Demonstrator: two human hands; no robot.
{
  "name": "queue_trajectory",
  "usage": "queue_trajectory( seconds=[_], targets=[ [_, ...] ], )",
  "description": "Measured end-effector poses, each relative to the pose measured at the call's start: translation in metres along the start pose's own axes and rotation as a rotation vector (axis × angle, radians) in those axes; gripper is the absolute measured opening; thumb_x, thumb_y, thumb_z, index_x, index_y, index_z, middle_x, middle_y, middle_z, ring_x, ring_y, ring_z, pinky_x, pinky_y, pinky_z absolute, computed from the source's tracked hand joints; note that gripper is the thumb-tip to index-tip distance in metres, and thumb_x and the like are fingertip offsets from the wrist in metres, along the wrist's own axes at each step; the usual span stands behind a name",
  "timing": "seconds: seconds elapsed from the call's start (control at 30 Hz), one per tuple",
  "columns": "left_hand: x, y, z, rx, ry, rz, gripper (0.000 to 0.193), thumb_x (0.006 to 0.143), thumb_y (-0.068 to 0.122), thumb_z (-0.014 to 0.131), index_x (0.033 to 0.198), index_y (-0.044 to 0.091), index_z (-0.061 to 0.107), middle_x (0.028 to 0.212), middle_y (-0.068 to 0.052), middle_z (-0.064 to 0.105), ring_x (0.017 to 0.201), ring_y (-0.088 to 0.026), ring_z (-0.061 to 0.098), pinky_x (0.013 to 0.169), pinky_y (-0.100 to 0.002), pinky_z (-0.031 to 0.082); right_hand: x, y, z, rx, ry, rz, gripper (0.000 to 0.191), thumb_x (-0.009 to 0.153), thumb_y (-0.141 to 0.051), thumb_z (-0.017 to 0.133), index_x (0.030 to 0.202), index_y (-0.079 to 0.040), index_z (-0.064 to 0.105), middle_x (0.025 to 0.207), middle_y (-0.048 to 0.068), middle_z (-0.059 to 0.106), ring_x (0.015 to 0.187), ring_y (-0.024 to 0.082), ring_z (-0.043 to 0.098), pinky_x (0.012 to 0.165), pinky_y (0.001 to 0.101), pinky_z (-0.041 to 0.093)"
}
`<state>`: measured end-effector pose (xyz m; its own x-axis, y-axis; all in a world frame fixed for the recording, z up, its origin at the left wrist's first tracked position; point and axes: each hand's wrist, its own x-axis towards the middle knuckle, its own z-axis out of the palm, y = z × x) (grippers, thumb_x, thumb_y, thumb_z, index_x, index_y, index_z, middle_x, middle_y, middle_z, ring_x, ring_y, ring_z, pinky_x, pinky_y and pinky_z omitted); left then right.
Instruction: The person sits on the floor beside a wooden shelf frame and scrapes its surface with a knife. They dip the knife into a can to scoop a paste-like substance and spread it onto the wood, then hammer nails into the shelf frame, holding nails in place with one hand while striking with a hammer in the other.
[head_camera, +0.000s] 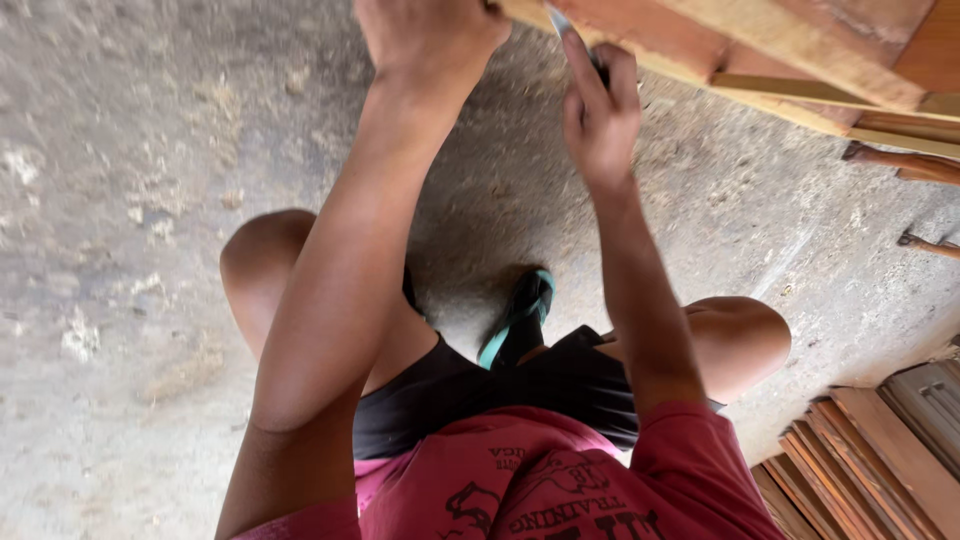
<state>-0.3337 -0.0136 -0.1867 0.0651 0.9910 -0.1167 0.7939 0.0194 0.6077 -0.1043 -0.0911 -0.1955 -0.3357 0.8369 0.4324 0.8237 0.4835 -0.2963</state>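
**Blade at the edge of the wooden piece**

My right hand (600, 115) is clenched around a thin tool (562, 25) with a pale blade, its index finger stretched along the handle and the tip set against the lower edge of the wooden piece (760, 45) at the top of the view. My left hand (430, 30) rests on that same wood further left; its fingers run out of the picture, so I cannot tell whether it grips or only presses.

The wooden piece is reddish-brown with paler strips along its edge, built of several boards joined together and slanting across the upper right corner. I judge the work to be under way: the blade is at the edge, and no shavings or clear marks show how much is done.

Below my arms are bent knees, a teal sandal (520, 315) and the rough concrete floor (120, 200). Stacked boards (870, 460) lie at lower right.
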Motion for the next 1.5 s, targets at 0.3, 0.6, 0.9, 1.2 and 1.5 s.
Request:
queue_trajectory(
  seconds=[0.3,0.6,0.9,1.2,1.5],
  targets=[
    [0.006,0.004,-0.022,0.140,0.020,-0.035,0.081,0.071,0.043,0.093,0.133,0.005,0.057,0.128,-0.020,0.054,0.124,-0.045,0.049,0.076,-0.054,0.060,0.007,-0.028,-0.046,0.105,0.406,0.401,0.051,0.108,0.007,0.059,0.151,-0.020,0.057,0.114,0.001,0.052,0.081,0.007,0.049,0.054,0.0224,0.045],
    [0.009,0.004,-0.037,0.188,-0.095,-0.118,0.093,0.069,0.039,0.094,0.145,0.014,0.048,0.137,-0.023,0.040,0.125,-0.044,0.046,0.075,-0.047,0.063,0.011,-0.025,-0.035,-0.062,0.254,0.572,0.044,0.107,0.001,0.061,0.148,-0.011,0.055,0.076,0.000,0.062,0.053,0.004,0.049,0.040,0.0212,0.040],
    [0.016,0.012,-0.043,0.222,-0.159,-0.172,0.090,0.070,0.038,0.092,0.145,0.018,0.047,0.136,-0.020,0.040,0.125,-0.042,0.046,0.078,-0.048,0.063,-0.034,-0.056,-0.068,0.030,0.141,0.682,0.037,0.105,-0.004,0.060,0.141,0.001,0.062,0.072,0.007,0.066,0.045,0.010,0.051,0.035,0.0263,0.046],
    [0.016,0.018,-0.042,0.208,-0.212,-0.207,0.086,0.072,0.039,0.091,0.143,0.018,0.047,0.138,-0.020,0.040,0.130,-0.045,0.042,0.083,-0.052,0.061,0.009,-0.061,-0.152,-0.093,0.135,0.511,0.035,0.102,0.007,0.061,0.135,-0.002,0.070,0.110,0.019,0.067,0.081,0.024,0.070,0.067,0.0362,0.059],
    [0.018,0.024,-0.052,0.195,-0.243,-0.255,0.087,0.073,0.039,0.090,0.146,0.021,0.046,0.142,-0.019,0.039,0.134,-0.043,0.041,0.090,-0.053,0.058,0.041,-0.062,-0.155,-0.106,0.120,0.580,0.031,0.095,0.009,0.065,0.123,0.000,0.076,0.112,0.019,0.073,0.082,0.026,0.075,0.069,0.0360,0.062]
  ],
)
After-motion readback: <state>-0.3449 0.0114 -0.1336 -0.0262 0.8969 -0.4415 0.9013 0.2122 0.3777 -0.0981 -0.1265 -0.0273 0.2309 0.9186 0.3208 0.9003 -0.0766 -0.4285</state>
